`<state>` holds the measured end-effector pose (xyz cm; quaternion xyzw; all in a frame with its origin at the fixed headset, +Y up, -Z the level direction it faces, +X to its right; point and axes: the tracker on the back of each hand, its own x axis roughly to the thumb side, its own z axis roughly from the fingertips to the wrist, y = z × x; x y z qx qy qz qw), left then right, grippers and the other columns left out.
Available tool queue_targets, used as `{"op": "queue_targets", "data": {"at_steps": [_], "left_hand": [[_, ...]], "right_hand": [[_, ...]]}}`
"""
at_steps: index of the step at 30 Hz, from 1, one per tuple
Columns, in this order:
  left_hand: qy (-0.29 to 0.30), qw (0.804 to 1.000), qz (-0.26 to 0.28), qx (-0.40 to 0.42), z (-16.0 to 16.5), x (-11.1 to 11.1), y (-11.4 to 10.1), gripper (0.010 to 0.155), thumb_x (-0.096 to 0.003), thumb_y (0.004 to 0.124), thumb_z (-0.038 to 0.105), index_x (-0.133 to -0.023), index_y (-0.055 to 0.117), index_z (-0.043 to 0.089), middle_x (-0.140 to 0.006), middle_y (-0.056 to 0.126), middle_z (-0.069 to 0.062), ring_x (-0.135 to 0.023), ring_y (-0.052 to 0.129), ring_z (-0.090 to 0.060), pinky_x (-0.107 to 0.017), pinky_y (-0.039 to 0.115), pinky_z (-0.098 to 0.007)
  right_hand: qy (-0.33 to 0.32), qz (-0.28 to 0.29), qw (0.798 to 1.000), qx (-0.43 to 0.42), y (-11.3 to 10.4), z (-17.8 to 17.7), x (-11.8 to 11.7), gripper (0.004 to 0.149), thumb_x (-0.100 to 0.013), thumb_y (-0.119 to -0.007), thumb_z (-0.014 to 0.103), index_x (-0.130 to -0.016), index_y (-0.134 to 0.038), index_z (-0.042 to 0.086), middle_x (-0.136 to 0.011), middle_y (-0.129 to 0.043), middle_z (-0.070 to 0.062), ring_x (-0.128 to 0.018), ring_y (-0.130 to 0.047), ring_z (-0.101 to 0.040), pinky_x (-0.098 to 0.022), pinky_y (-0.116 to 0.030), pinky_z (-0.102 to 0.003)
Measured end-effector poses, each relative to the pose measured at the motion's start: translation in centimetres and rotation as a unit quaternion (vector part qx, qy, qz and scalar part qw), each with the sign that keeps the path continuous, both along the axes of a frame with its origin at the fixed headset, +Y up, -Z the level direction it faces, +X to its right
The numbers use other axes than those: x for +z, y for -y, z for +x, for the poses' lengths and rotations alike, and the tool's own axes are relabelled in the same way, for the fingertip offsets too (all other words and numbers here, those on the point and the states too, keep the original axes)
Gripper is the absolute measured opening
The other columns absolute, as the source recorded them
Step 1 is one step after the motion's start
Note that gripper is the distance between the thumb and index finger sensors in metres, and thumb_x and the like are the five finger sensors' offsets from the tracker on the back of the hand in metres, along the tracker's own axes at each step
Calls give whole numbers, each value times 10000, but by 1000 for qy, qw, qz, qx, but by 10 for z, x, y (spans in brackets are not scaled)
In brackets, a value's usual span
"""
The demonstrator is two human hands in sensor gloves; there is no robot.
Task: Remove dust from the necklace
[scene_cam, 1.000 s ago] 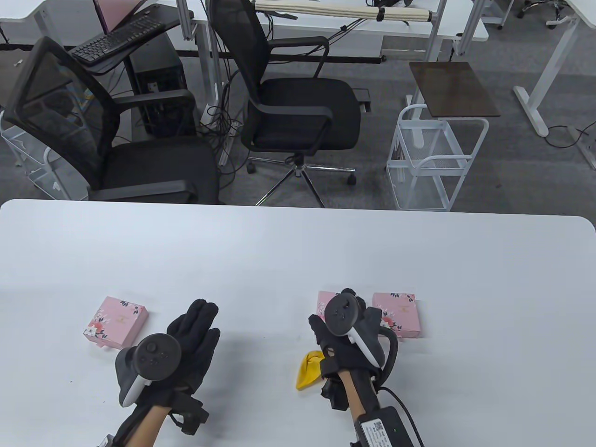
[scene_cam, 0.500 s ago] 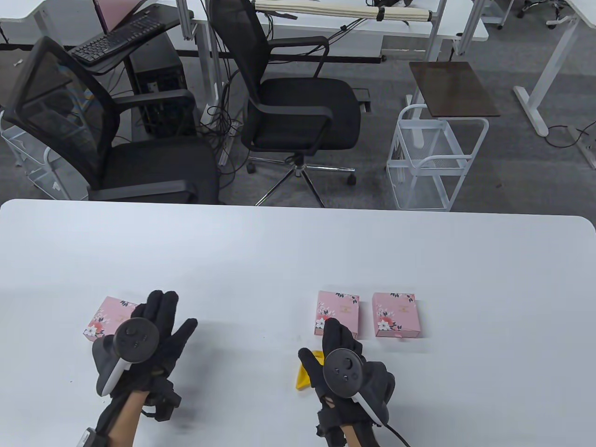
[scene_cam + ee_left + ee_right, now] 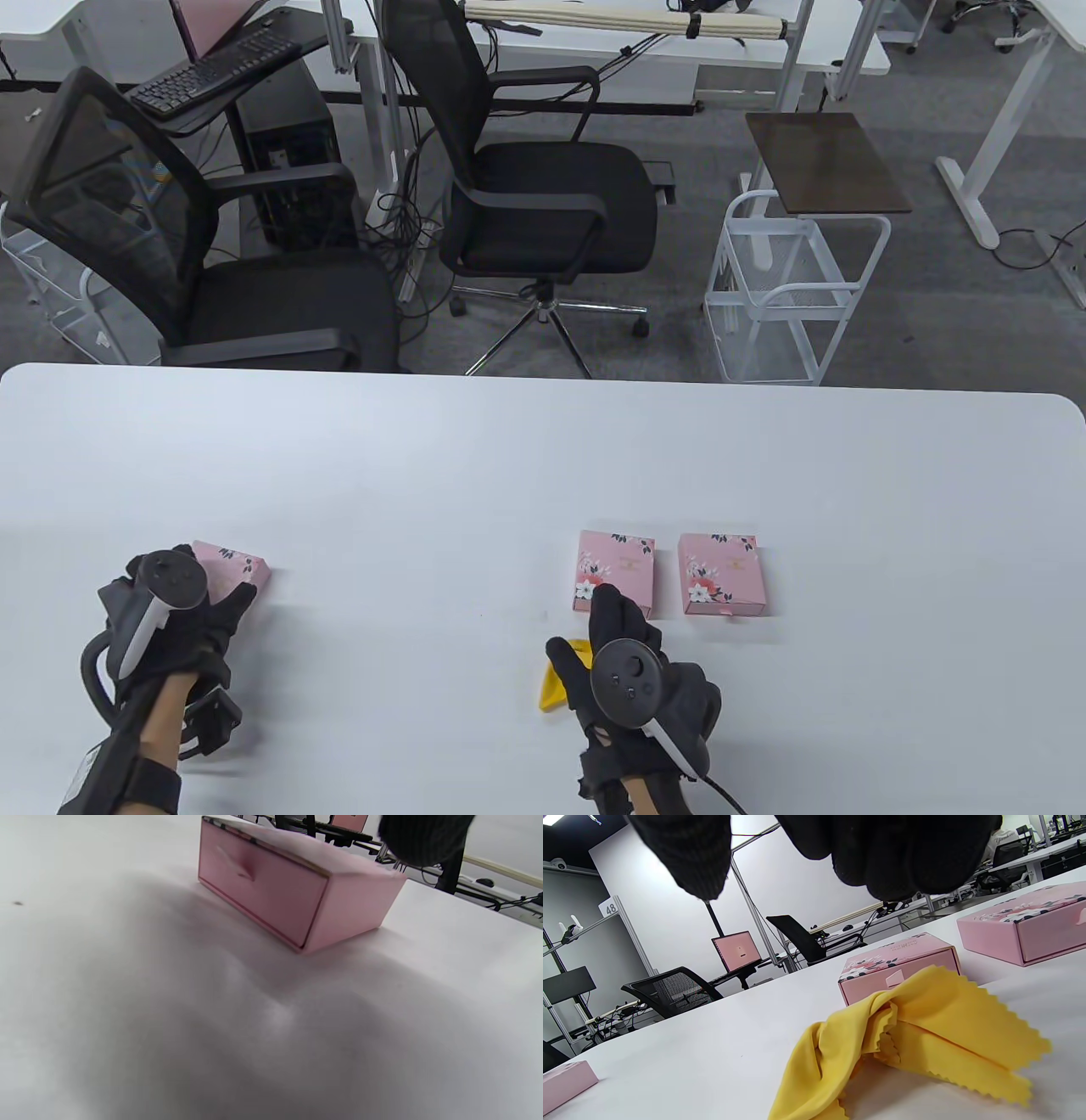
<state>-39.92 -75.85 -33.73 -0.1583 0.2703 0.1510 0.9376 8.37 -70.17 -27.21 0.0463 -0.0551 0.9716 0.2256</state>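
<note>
The left hand point(image 3: 182, 624) has swung left to the leftmost pink drawer box point(image 3: 242, 567), its grip hidden, while the right hand point(image 3: 632, 671) hovers open-fingered over the yellow cloth point(image 3: 556, 683); the necklace, unseen, is presumably boxed.

Even overhead office light falls bright on the white bench point(image 3: 543, 458), casting only soft shadows under both hands, while the left wrist view is smeared with blur across the pink box point(image 3: 297, 895) and the fingers point(image 3: 691, 853) in the right wrist view hang dark, close and unfocused.
</note>
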Motion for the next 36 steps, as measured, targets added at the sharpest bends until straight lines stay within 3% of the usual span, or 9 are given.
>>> {"op": "queue_targets", "data": {"at_steps": [6,13,16,29,36], "left_hand": [[-2,1000,-23,10,0,-1,12,888,-573,653,652,-1178,136,257,-1235,121,-249,-1080,111,-517,-784,207,-644],[13,998,-45,-41,8,-4,8,975,-554,790,622,-1173,157,214,-1220,248,-332,-1068,295,-546,-790,347,-661],[18,998,-47,-48,12,-4,7,980,-552,785,635,-1175,169,195,-1202,300,-363,-1033,363,-561,-772,403,-676],[72,995,12,-74,60,2,-18,979,-558,770,649,-1184,209,147,-1162,315,-413,-983,386,-592,-736,435,-699],[114,991,57,-37,102,2,-36,974,-563,765,645,-1184,206,143,-1162,304,-416,-982,375,-598,-734,427,-703]], "right_hand": [[-1,0,1000,0,1,-1,0,780,-650,-771,444,-1137,-416,-50,-1101,-512,-385,-868,-673,-612,-631,-663,-634],[-2,-7,1000,8,4,-2,-1,778,-650,-771,445,-1137,-418,-49,-1101,-513,-385,-866,-676,-610,-630,-663,-632],[-2,-9,1000,8,4,-2,-1,777,-650,-769,446,-1137,-419,-48,-1101,-514,-382,-866,-677,-609,-628,-665,-631],[3,-7,1000,9,4,-1,-1,771,-651,-768,446,-1137,-424,-45,-1098,-519,-382,-861,-685,-602,-627,-669,-624],[4,-7,1000,9,4,-1,-1,772,-650,-769,446,-1136,-425,-46,-1097,-520,-381,-861,-686,-601,-627,-670,-622]]}}
